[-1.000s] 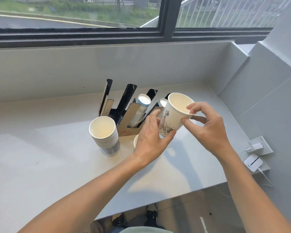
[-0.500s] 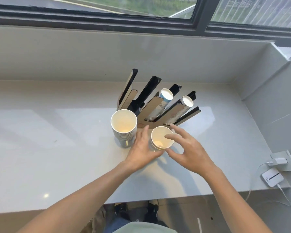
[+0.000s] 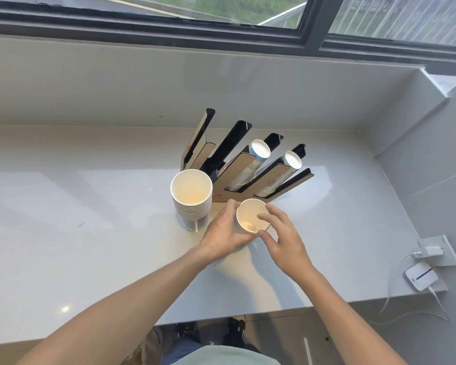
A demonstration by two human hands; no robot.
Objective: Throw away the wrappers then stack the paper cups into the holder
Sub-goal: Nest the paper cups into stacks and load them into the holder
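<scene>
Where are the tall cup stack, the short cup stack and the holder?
tall cup stack (image 3: 191, 189): head view, inside of top cup.
short cup stack (image 3: 249, 214): head view, inside of top cup.
holder (image 3: 236, 168): head view, brown divider panel.

White paper cups (image 3: 252, 217) with cream insides — black-and-tan holder (image 3: 237, 164) — pale grey counter (image 3: 90, 233).

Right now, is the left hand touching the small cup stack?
Touching. The head view shows the left hand wrapped against the small cup stack's side.

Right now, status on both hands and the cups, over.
Left hand wrapped around short cup stack on counter. Right hand at its rim. Taller stack beside holder. Path looks unobstructed.
</scene>
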